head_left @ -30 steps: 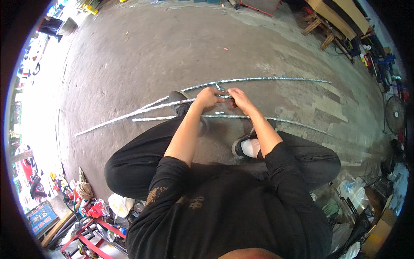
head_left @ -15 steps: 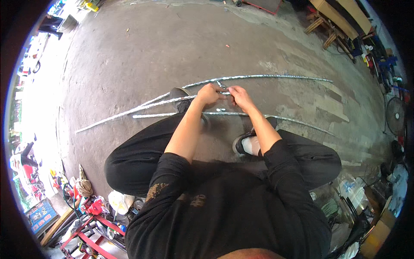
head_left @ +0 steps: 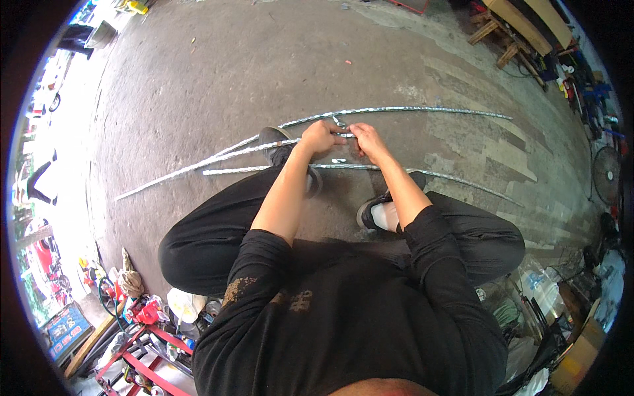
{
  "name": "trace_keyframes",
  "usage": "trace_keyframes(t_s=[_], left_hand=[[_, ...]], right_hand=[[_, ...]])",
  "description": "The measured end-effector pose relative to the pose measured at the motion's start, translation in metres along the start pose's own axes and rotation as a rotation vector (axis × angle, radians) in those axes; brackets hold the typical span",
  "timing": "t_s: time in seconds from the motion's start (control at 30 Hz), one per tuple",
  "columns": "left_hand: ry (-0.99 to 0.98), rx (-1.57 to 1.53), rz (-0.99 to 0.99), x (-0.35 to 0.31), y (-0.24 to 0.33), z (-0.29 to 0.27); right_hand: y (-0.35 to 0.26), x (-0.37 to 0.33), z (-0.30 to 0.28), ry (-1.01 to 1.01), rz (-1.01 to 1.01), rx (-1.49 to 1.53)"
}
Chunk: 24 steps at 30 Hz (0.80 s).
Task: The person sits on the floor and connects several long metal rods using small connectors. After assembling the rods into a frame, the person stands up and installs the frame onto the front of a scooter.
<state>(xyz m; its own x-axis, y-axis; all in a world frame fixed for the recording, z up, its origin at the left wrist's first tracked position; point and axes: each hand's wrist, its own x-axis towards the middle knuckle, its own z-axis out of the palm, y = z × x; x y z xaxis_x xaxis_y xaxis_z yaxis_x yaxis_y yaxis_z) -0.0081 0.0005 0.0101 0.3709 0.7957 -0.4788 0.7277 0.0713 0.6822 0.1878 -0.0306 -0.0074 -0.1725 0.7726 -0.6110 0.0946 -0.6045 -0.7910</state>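
above the frame's middle, the left hand [head_left: 319,136] grips a silver rod [head_left: 240,153], best kept still, while the right hand [head_left: 368,141] bends its fingers by the tip, hold unclear.

Wearing a black shirt [head_left: 383,317] with tan print [head_left: 240,290], black trousers [head_left: 211,241], dark shoes [head_left: 366,216] and, behind the right grip [head_left: 367,142], a white sock [head_left: 384,216].

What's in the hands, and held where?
A silvery rod, in the left hand near the rod's right end; the right hand is there too, grip unclear.
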Motion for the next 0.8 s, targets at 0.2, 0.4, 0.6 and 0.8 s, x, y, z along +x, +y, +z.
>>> trace_keyframes(t_s=[0.2, 0.4, 0.6, 0.8], left_hand=[[0.023, -0.01, -0.023, 0.0, 0.0, 0.001], [0.101, 0.021, 0.117, 0.003, -0.003, 0.001], [0.053, -0.014, -0.02, -0.005, 0.018, 0.003], [0.108, 0.024, 0.053, -0.005, 0.001, 0.005]], right_hand=[[-0.001, -0.009, 0.001, 0.007, -0.156, 0.01], [0.002, 0.002, 0.003, 0.01, -0.179, 0.079], [0.081, 0.026, 0.0, 0.116, -0.097, 0.175], [0.096, 0.013, 0.033, 0.133, -0.432, -0.895]])
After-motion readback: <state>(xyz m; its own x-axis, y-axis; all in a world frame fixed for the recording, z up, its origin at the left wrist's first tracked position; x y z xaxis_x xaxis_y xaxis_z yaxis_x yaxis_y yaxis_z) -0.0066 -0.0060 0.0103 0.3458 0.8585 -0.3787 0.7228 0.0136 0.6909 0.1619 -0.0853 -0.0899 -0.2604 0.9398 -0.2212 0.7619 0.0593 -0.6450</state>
